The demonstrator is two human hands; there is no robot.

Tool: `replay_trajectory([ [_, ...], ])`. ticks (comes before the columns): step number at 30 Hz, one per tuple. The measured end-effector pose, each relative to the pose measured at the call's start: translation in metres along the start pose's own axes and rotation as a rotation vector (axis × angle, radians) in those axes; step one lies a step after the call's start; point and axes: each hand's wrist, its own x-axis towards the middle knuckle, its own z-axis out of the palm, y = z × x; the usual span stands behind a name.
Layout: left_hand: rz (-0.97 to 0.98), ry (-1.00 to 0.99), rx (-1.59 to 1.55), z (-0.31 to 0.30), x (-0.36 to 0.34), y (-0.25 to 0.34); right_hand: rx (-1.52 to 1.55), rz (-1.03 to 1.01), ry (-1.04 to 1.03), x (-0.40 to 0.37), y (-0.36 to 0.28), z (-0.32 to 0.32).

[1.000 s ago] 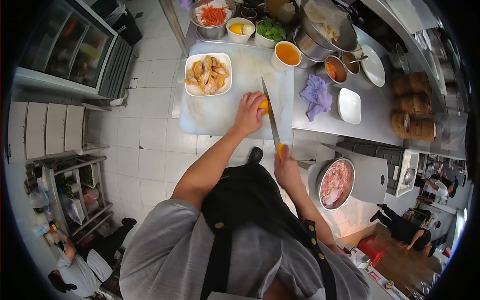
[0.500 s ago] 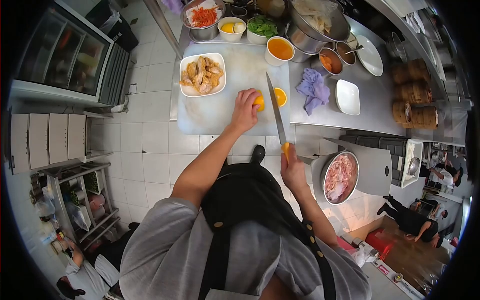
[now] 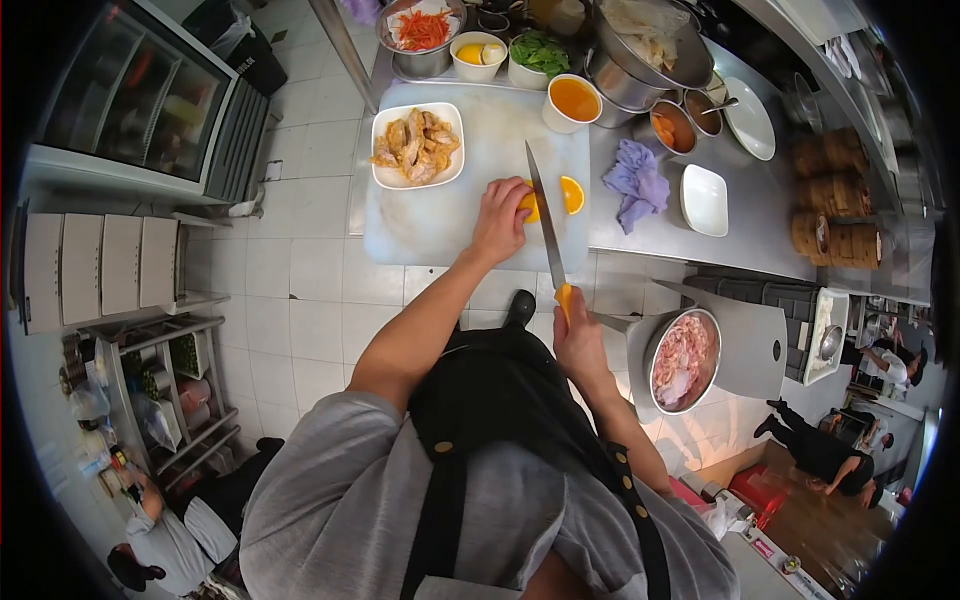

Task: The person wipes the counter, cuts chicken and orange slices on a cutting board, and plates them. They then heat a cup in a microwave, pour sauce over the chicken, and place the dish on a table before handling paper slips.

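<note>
KITCHEN PREP STATION: A cook in grey shirt and black apron stands at a steel tabletop (image 3: 760, 235), working on a white cutting board (image 3: 440, 225) that lies at the tabletop's left end and reaches its front edge. The left hand (image 3: 503, 222) bears down on an orange half (image 3: 528, 206), fingers curled over the top, grip pressed tight on the fruit. The fruit sits at the board's right side, not far from the front edge. The right hand (image 3: 580, 340) hangs out past the front edge, grip wrapped round the orange-yellow handle of a long knife (image 3: 545, 225). The blade runs away from the cook across the board, its flat just beside the left-hand fingers. On the blade's far side a second orange half (image 3: 572, 194) lies cut face up; touching the steel or not, can't tell.

Toward the board's back left corner: a white plate of fried pieces (image 3: 417, 146). At its back right corner: a cup of orange sauce (image 3: 574, 100). Right of the board a purple cloth (image 3: 634, 180) sits crumpled on the steel, w/ a white dish (image 3: 704, 199) just beside it. Along the tabletop's back edge: bowls of shredded carrot (image 3: 424, 30) and greens (image 3: 540, 56). Bamboo steamers (image 3: 835, 215) stack at the right end. Below the front edge, on a lower grey surface, sits a metal bowl of raw meat (image 3: 682, 360).
</note>
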Motion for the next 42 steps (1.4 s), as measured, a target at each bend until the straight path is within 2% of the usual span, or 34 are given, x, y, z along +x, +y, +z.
replay_trajectory([
  [7,0.008,0.028,-0.015,0.001,0.0,-0.001,-0.012,0.032,-0.045,0.007,-0.002,0.0],
  [13,0.006,0.028,-0.008,0.005,-0.002,-0.003,-0.026,0.057,-0.053,0.068,-0.001,0.025],
  [16,-0.01,0.009,-0.011,0.002,-0.001,-0.001,0.009,0.092,-0.115,0.02,-0.005,0.003],
  [17,-0.017,0.004,-0.018,0.002,0.0,-0.002,-0.026,0.068,-0.077,0.003,-0.002,0.003],
  [21,-0.001,0.03,-0.032,0.004,-0.001,0.0,0.015,0.056,-0.071,0.04,0.02,0.039],
  [25,-0.006,0.023,-0.026,0.002,0.003,-0.001,-0.001,0.165,-0.092,0.002,0.024,0.044],
  [28,0.019,0.025,-0.05,0.001,0.003,-0.006,0.035,0.113,-0.066,-0.023,0.039,0.026],
  [29,0.045,0.024,-0.063,0.0,0.0,-0.007,0.062,0.055,0.009,-0.02,0.039,0.022],
  [35,0.017,0.011,-0.08,-0.003,-0.002,-0.004,0.05,0.105,-0.014,0.002,0.002,0.008],
  [42,0.022,0.013,-0.087,-0.004,-0.001,-0.003,0.023,0.055,-0.006,0.005,-0.005,0.012],
])
